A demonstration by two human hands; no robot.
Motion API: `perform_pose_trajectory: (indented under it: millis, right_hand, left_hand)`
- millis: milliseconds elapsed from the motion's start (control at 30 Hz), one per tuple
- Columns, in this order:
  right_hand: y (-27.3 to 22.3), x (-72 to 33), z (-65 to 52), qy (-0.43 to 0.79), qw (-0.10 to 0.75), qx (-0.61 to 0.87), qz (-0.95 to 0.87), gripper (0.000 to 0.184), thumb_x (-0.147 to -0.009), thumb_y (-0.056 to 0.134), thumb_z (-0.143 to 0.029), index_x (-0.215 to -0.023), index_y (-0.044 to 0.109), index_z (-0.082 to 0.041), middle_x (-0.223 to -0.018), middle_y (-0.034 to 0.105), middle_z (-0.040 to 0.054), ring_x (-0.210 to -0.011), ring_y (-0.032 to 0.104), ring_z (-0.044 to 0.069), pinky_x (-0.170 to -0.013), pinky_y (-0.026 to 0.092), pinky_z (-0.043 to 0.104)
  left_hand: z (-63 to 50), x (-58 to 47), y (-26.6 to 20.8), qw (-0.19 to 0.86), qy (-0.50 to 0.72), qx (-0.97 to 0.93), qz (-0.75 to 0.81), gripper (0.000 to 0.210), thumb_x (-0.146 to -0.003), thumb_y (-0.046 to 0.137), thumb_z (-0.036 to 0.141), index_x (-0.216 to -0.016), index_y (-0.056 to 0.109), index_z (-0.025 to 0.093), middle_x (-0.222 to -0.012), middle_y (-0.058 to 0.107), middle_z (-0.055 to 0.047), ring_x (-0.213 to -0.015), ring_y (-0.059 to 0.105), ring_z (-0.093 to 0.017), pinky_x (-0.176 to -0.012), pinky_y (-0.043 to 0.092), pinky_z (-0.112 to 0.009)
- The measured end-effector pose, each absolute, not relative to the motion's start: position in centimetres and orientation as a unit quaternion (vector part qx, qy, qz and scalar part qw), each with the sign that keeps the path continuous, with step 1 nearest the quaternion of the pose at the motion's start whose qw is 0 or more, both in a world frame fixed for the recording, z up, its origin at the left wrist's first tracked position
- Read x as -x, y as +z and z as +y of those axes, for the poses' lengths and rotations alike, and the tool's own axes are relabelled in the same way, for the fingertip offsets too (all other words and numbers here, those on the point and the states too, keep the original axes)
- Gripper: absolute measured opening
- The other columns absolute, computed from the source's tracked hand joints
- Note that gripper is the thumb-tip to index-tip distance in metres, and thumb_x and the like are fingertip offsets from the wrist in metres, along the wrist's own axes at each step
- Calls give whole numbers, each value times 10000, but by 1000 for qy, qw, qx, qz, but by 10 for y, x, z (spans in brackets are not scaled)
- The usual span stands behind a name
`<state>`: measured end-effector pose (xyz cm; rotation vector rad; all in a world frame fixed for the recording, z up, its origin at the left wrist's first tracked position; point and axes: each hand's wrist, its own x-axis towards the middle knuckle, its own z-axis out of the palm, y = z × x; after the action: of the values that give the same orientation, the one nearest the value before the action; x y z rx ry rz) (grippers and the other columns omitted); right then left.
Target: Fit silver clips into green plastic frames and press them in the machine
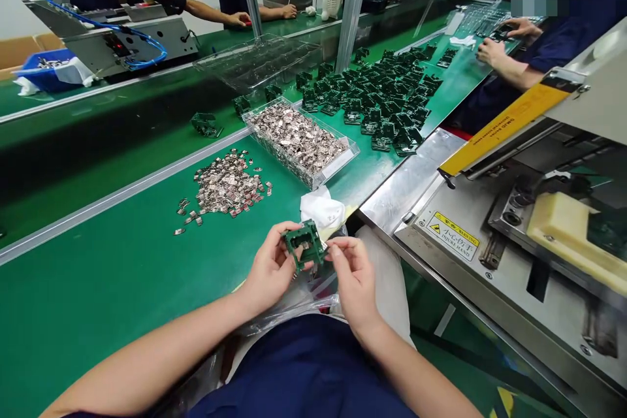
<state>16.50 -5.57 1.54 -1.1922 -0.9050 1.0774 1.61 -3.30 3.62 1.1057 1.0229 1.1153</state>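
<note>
My left hand is closed around a green plastic frame with a square opening, held above my lap near the table's front edge. At the frame's right side, my right hand pinches with thumb and forefinger; a small metal piece seems to be between them, mostly hidden by the fingertips. Ahead to the left lies a loose pile of small metal pieces on the green table. Beyond my hands, a clear plastic tray is full of the same kind of pieces. A white cloth lies just past the frame.
A large heap of green plastic frames covers the table farther back. To my right stands a metal machine with a hand-injury warning label. Co-workers' hands are at the far right, and another co-worker's hand is across the bench.
</note>
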Motion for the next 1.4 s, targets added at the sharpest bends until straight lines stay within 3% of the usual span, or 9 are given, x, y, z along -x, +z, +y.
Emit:
perform_pose_trajectory:
  millis: [100, 233, 467, 633, 833, 967, 1100, 1200, 1400]
  right_hand:
    - [-9, -177, -61, 449, 572, 565, -389, 284, -865, 628, -469, -849, 627, -186, -808, 631, 35, -728, 574, 173, -657, 494, 283]
    - [-29, -166, -65, 547, 478, 535, -432, 369, -845, 623, -532, -798, 661, -168, -712, 652, 36, -654, 582, 177, -603, 465, 277]
    - [-39, -141, -61, 500, 500, 527, -472, 388, -900, 535, -487, -671, 602, -181, -627, 602, 20, -595, 539, 157, -578, 446, 270]
    - [-50, -148, -60, 452, 482, 520, -542, 419, -915, 495, -482, -623, 612, -205, -651, 596, 41, -650, 545, 186, -649, 447, 316]
    - [-53, -170, -58, 479, 370, 497, -622, 312, -861, 583, -326, -575, 649, -224, -545, 614, 1, -503, 556, 163, -528, 412, 264]
    - [-25, -188, -55, 472, 327, 527, -627, 212, -812, 651, -258, -607, 692, -226, -531, 644, -8, -460, 566, 164, -477, 398, 254]
    - [21, -193, -43, 405, 386, 550, -620, 126, -838, 676, -298, -753, 735, -227, -653, 695, 5, -548, 615, 177, -532, 464, 270]
    - [42, -184, -30, 352, 437, 501, -659, 144, -897, 589, -231, -884, 732, -226, -791, 698, 33, -697, 641, 189, -648, 496, 292]
    - [34, -159, -14, 283, 479, 501, -664, 112, -874, 601, -177, -804, 681, -214, -754, 571, 23, -721, 555, 183, -632, 442, 292]
  left_hand:
    - [-19, -16, 25, 600, 500, -456, 427, 387, -823, 689, 367, -1122, 479, 239, -1002, 565, -24, -901, 627, -175, -721, 616, -317]
    - [-7, -21, 10, 592, 522, -440, 428, 433, -822, 693, 373, -1154, 454, 232, -1020, 559, -36, -935, 633, -185, -718, 611, -305]
    - [-4, -25, 9, 579, 537, -435, 432, 441, -809, 708, 374, -1140, 458, 226, -991, 602, -39, -890, 660, -175, -692, 605, -275]
    - [-4, -23, 7, 591, 533, -430, 427, 443, -817, 700, 369, -1152, 442, 236, -968, 625, -32, -769, 680, -151, -671, 611, -280]
    - [-5, -23, 7, 603, 537, -413, 421, 433, -823, 691, 371, -1153, 443, 237, -1016, 590, -34, -880, 659, -171, -715, 621, -313]
    - [-4, -22, 10, 608, 541, -419, 403, 416, -826, 681, 395, -1139, 459, 235, -1015, 574, -37, -908, 622, -175, -750, 615, -332]
    - [-7, -19, 7, 592, 535, -453, 397, 368, -872, 630, 358, -1175, 461, 236, -987, 570, -35, -851, 588, -151, -755, 584, -306]
    - [-9, -16, 4, 555, 522, -502, 410, 338, -907, 580, 317, -1211, 460, 231, -984, 571, -41, -846, 562, -150, -757, 545, -283]
    - [-11, -12, 3, 498, 502, -575, 412, 311, -948, 500, 290, -1247, 443, 228, -981, 595, -45, -828, 561, -151, -748, 478, -266]
